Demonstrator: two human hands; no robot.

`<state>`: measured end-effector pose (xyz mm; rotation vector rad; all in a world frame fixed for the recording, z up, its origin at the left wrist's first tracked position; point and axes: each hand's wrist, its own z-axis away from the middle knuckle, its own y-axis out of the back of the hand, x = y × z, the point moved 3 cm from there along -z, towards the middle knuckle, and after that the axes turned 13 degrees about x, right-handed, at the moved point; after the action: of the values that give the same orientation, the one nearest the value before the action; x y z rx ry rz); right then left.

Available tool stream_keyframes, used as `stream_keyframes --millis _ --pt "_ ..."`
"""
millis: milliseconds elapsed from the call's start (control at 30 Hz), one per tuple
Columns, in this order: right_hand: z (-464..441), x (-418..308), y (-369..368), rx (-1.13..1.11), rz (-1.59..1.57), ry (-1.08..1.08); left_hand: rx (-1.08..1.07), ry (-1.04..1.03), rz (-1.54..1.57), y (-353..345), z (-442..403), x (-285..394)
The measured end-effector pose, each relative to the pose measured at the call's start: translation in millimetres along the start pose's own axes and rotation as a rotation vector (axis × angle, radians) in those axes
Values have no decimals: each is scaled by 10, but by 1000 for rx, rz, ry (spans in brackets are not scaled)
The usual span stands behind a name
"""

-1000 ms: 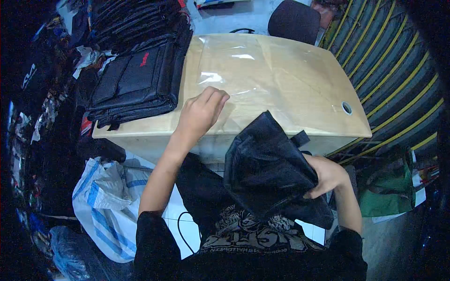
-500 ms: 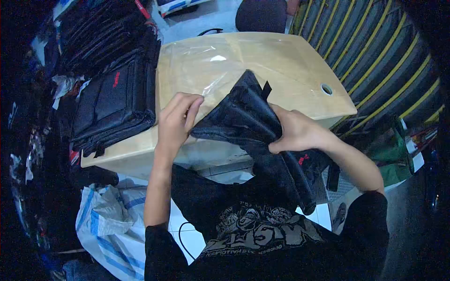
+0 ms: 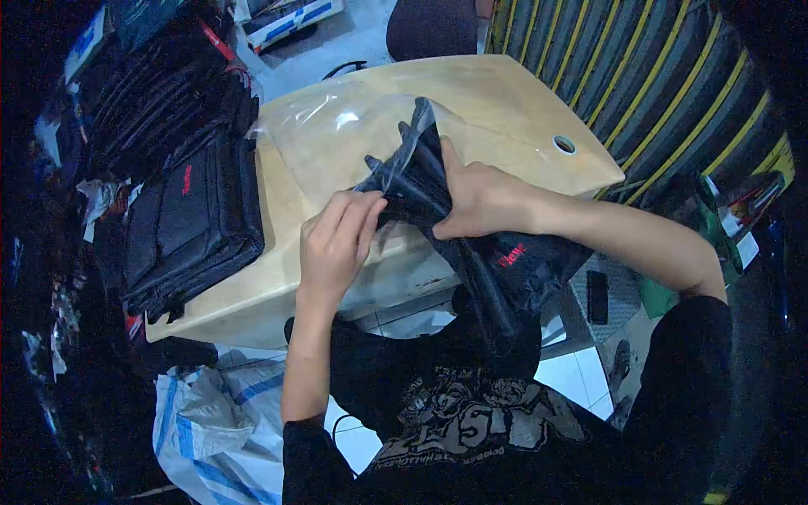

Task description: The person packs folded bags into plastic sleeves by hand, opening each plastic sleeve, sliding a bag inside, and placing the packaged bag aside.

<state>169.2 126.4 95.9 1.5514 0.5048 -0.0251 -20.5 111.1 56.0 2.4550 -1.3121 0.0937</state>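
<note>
A black bag (image 3: 473, 295) with red lettering is folded and bent in my right hand (image 3: 481, 199), the thumb on the near side and the fingers behind it. Its far end points away from me into a clear plastic sleeve (image 3: 307, 135) that lies across the table. With pinched fingers, my left hand (image 3: 337, 240) holds the sleeve's near edge against the black bag. The near part of the black bag hangs over the table's front edge, above my lap.
Stacked black bags (image 3: 189, 215) stand at the left of the wooden table (image 3: 513, 101). A round hole is at the table's right. White-and-blue sacking (image 3: 215, 425) lies on the floor at left. Yellow-striped dark ribbed material (image 3: 640, 93) fills the far right. A phone-like dark object (image 3: 597, 296) lies at right.
The black bag's far end has moved forward into the plastic sleeve's opening. My left hand has come right, up against the black bag. The view has shifted slightly.
</note>
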Motion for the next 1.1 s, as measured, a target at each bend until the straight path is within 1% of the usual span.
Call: stream_keyframes --millis 33,67,133,267,300,400,433,533,567,667,700,800,833,867,933,1000,1033,1100 --pt "-19 -58 31 -58 65 -51 -6 -9 6 -3 -31 9" --pt "-55 -60 14 -49 75 -36 -17 -15 13 -7 -47 22" --pt "-135 -69 -2 -34 98 -7 -47 -93 -66 -44 -39 46" --pt "-208 -135 -36 -124 140 38 -70 -181 -173 -161 24 116" --pt "-214 -129 -32 -81 132 61 -54 -205 -196 -175 71 104" --pt "-315 16 -10 -114 81 29 -93 -160 -218 -173 195 63" --pt "-388 131 -58 -32 118 8 -81 -149 -172 -173 231 44" --pt "-583 423 -44 49 -178 124 -117 -94 -224 -132 392 -14" --pt "-547 522 -45 2 -261 61 -105 -104 -219 -120 431 -29" --pt "-479 705 -331 37 -639 -245 -185 -94 -274 -120 502 -32" --pt "-389 676 -312 -182 -986 -564 -201 -87 -295 -118 519 -48" --pt "-220 913 -467 -244 -1444 -510 -233 -23 -294 -50 587 -97" --pt "-142 1005 -559 -194 -1547 -526 -256 0 -248 -29 599 -97" --pt "-48 1094 -656 -143 -1649 -540 -220 -14 -253 -22 606 -123" --pt "198 1275 -782 -63 -1567 -356 -164 -36 -262 -14 659 -174" --pt "555 1370 -975 -194 -1988 -435 -158 -34 -271 17 655 -212" --pt "722 1258 -1003 -132 -2033 -506 -143 -43 -279 25 676 -223" --pt "1298 1386 -1610 -150 -1990 -559 -135 -50 -292 58 730 -226"
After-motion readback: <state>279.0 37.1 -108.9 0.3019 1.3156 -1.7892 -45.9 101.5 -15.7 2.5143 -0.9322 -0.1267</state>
